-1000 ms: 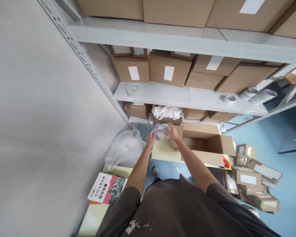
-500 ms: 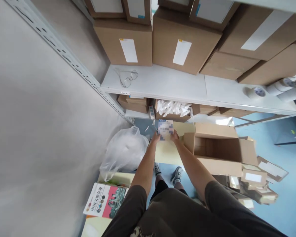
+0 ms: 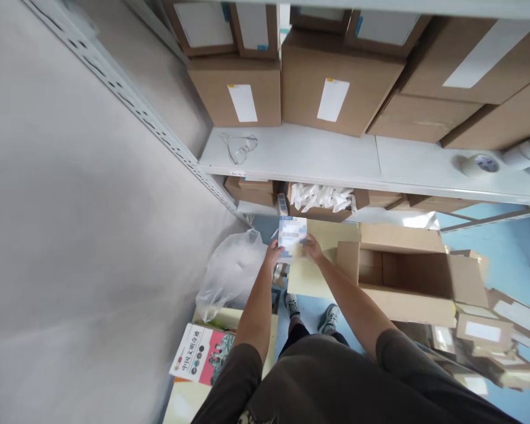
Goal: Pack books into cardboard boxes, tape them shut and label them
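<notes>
A small flat printed packet (image 3: 291, 234), white with bluish marks, is held between both my hands in front of the lowest shelf. My left hand (image 3: 272, 254) grips its left lower edge with fingers closed. My right hand (image 3: 311, 248) pinches its right lower edge. Below the packet lies a pale yellow cardboard sheet (image 3: 309, 274). Just right of my right hand stands an open brown cardboard box (image 3: 406, 277) on the floor. My two shoes (image 3: 311, 309) show under my arms on the blue floor.
Grey metal shelving (image 3: 318, 159) carries labelled brown cartons (image 3: 335, 82), clear safety glasses (image 3: 241, 147) and tape rolls (image 3: 479, 165). A box of white items (image 3: 320, 197) sits on the low shelf. A white plastic bag (image 3: 229, 274) and printed book (image 3: 203, 353) lie left; small boxes (image 3: 490, 341) pile right.
The view tilted down toward the floor and then shifted slightly. Both hands stayed on the packet, which moved a little lower and nearer, away from the low shelf.
</notes>
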Tool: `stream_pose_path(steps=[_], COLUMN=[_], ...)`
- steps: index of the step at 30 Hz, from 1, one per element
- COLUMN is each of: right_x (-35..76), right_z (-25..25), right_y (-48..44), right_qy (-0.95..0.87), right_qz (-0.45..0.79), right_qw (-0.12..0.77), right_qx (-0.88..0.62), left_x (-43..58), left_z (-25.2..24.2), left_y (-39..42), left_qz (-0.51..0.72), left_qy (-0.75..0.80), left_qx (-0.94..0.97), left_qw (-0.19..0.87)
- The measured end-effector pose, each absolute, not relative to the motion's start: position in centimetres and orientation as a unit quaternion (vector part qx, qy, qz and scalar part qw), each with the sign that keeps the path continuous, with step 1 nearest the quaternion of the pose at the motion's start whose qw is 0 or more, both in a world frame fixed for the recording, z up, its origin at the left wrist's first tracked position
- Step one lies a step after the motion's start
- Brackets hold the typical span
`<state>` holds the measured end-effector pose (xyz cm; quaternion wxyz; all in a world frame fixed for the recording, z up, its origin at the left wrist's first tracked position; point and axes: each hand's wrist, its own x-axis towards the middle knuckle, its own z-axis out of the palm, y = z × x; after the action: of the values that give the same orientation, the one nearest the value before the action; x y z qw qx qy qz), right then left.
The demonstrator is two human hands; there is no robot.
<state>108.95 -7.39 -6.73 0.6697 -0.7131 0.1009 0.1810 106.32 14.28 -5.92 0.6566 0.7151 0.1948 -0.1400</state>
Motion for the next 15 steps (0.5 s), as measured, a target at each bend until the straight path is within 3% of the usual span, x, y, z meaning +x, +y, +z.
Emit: stream_pose_path(steps=[6,15], right_x=[109.6,108.5], right_z=[1.1,12.0], right_y=[-5.7,-8.8], right_qy=[0.149,0.022], right_qz=[0.205,0.180], right_qw=[0.733,0.765], right_qx=[-0.631,-0.618], left_x=[105.3,104.5], left_z=[0.4,11.7], left_y=[17.2,17.0], left_qz=[-0.104,-0.091], left_qy=[0.186,0.095], left_qx=[0.627,0.663], left_qw=[0.749,0.737])
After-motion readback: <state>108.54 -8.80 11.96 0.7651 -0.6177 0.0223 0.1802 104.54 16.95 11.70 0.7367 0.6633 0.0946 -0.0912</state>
